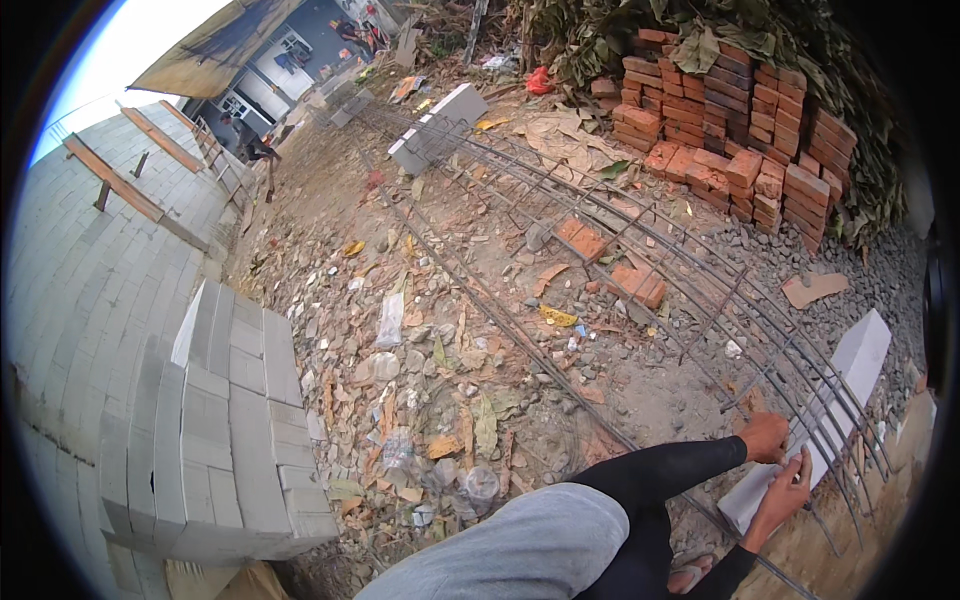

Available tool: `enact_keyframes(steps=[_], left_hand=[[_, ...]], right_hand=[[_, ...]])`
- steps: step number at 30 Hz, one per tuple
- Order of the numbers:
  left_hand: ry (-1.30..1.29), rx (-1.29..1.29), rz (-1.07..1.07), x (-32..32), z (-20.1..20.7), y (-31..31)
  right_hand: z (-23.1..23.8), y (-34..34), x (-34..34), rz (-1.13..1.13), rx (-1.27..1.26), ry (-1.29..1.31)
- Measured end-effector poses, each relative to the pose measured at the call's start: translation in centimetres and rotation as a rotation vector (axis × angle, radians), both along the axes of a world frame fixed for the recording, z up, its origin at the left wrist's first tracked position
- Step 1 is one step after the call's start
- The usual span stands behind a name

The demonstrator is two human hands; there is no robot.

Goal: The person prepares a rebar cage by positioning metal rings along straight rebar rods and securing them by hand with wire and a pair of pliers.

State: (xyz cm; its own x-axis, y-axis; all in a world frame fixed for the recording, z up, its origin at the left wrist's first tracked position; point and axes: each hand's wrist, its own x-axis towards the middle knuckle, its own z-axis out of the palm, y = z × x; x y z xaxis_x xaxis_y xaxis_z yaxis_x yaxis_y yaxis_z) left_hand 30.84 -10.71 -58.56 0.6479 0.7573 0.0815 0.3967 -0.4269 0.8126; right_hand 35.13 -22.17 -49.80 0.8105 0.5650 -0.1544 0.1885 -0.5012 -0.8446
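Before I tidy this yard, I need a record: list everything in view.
Rebar cage: one, grey, right of centre
Long blocks: at least two, whitish, under cage
Loose bricks: at least two, orange, under cage
Stacked bricks: many, orange, upper right
Dried leaves: many, brownish, upper right
Stacked blocks: many, grey, lower left
Block wall: one, grey, left
Planks: at least two, brown, on wall
Building: one, grey, top left
Other people: at least two, colours unclear, far back
Litter: many, mixed colours, ground centre
Left hand: one, black sleeve, at cage
Right hand: one, black sleeve, at cage
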Motion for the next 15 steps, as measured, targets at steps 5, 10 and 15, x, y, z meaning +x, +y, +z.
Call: enact_keyframes(steps=[5,10,15], left_hand=[[-0.008,0.132,-0.034,0.7,1.3,-0.7],[-0.043,0.195,0.061,-0.7,0.5,-0.9],[-0.092,0.197,-0.057,-0.3,1.4,-1.5]], right_hand=[[-4.4,5.1,8.9,0.406,-0.256,-0.591],[-3.2,7.4,7.3,0.49,-0.349,-0.613],[-6.7,5.4,12.3,0.528,-0.25,-0.625]])
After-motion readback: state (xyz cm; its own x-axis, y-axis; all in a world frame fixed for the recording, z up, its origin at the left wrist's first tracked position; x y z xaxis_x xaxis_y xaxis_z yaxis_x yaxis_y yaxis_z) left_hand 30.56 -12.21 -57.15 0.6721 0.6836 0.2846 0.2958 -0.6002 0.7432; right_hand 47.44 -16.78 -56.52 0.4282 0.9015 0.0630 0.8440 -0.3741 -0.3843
